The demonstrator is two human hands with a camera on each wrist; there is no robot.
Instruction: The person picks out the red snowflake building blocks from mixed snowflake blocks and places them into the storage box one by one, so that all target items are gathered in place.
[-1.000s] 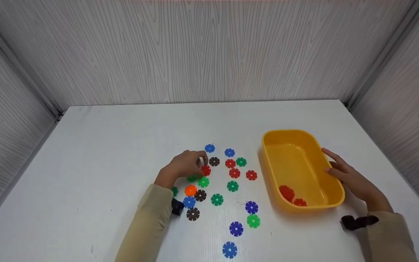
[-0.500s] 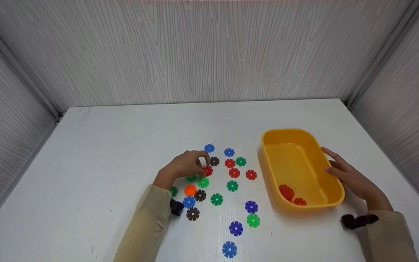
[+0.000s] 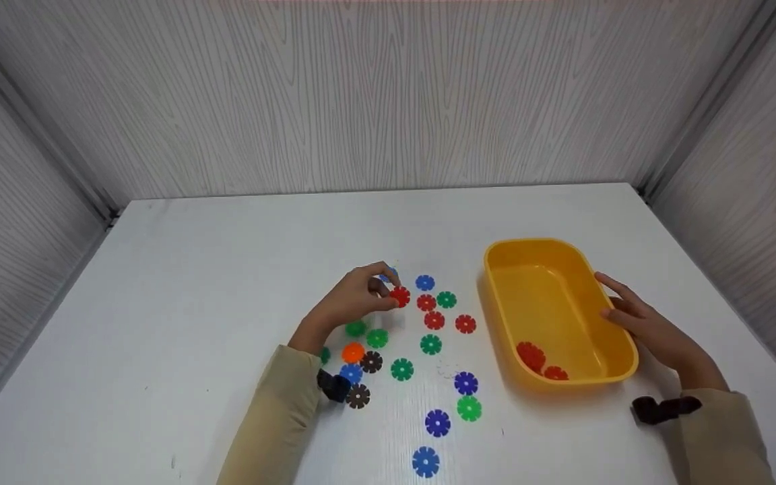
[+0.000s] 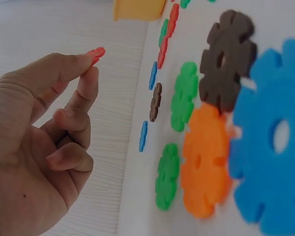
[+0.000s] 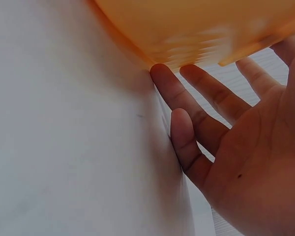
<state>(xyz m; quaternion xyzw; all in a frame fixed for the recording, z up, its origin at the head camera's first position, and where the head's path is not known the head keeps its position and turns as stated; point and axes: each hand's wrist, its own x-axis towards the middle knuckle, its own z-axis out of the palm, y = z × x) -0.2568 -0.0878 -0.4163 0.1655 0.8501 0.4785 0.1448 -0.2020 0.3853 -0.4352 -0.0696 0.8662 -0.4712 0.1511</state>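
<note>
My left hand [image 3: 354, 296] pinches a red plastic snowflake disc [image 3: 400, 296] between thumb and index finger, above the table. In the left wrist view the same red disc [image 4: 96, 55] shows edge-on at the fingertips; the other fingers are curled towards the palm. Over at the right, my right hand [image 3: 651, 330] holds the side of a yellow plastic tub [image 3: 496, 303], its thumb over the rim. Seen from the right wrist, several fingers [image 5: 206, 98] lie against or near the tub's outer wall. Red discs [image 3: 531, 357] lie at the tub's near end.
Loose discs are spread between the hands: red [image 3: 434, 320], green [image 3: 402, 369], blue [image 3: 426, 462], purple [image 3: 438, 423], brown [image 3: 358, 396] and orange [image 3: 353, 352]. They lie on a white table [image 3: 192, 303]. Behind it rises a wood-grain panel [image 3: 374, 101].
My left hand has lifted the red disc off the table and shifted slightly right and away, now covering the brown disc there. The right hand and tub have stayed put.
</note>
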